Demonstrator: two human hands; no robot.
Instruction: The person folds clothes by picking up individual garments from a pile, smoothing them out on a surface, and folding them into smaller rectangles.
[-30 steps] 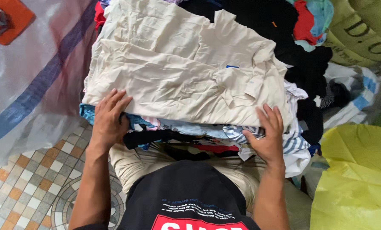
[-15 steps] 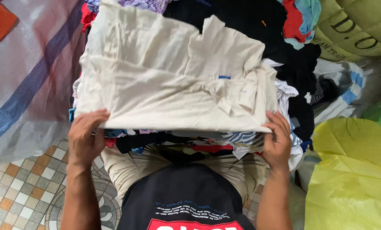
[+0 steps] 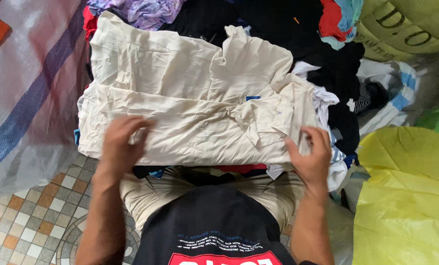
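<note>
Underneath everything, a heap of mixed clothing (image 3: 298,29) fills the upper middle of the view, dark garments mostly, with a purple patterned piece (image 3: 141,11) at the top and red and teal pieces (image 3: 340,17) toward the upper right. To the left lies a clear plastic sheet with a blue stripe (image 3: 28,98), and below it a patterned tile floor (image 3: 28,221) shows. To the right sit a yellow plastic bag (image 3: 406,196) and, above it, an olive sack (image 3: 411,29) with a white-and-blue woven bag (image 3: 394,100) just beside it. Spread on top of the heap, directly in front of the person, is a wrinkled cream shirt (image 3: 180,98), lying roughly flat with its near hem over a stack of folded coloured clothes (image 3: 239,169) that rests against the person's lap. A small blue tag (image 3: 253,98) shows near the shirt's middle-right. The left hand (image 3: 121,147) rests on the near left edge of the cream shirt; it is blurred, the fingers curled loosely over the cloth, and whether they pinch it I cannot tell. The right hand (image 3: 310,157) is at the near right corner, its fingers closed around the hem of the cream shirt.
</note>
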